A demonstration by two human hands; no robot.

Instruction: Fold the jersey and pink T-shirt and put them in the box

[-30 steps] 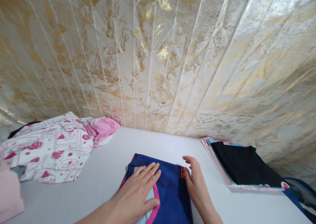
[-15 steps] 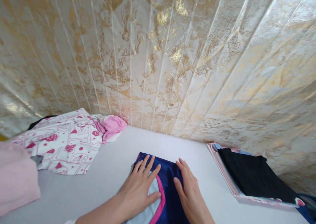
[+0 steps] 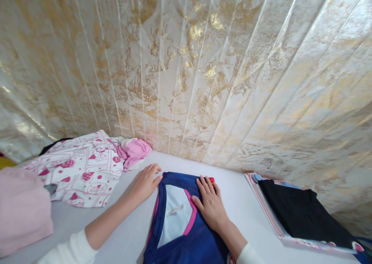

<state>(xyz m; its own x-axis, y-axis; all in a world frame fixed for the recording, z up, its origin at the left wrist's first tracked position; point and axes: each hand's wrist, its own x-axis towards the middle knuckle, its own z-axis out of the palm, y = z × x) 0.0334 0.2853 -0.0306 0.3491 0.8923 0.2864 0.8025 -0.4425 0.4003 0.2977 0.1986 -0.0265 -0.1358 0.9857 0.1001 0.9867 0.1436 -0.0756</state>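
Note:
A navy blue shirt (image 3: 203,233) with pink trim lies on the white surface in front of me. Its neck opening shows a pale lining (image 3: 172,217) with a small label. My left hand (image 3: 146,182) is at the shirt's far left corner, its thumb at the fabric edge and its fingers stretched out just past it. Flat on the far right part of the shirt rests my right hand (image 3: 211,206), fingers spread. A small red patch (image 3: 212,180) shows beside those fingertips. The shirt's near end runs out of view.
At left lies a loose white cloth with pink print (image 3: 84,175), near a pink garment (image 3: 136,150) and a pale pink cloth (image 3: 23,211). A folded stack at right has a black garment (image 3: 302,209) on top. A gold-patterned wall covering (image 3: 186,81) rises behind.
My left hand has moved off the pale lining to the shirt's far left corner. My right hand has come over onto the fabric. More of the neck opening and its label now shows.

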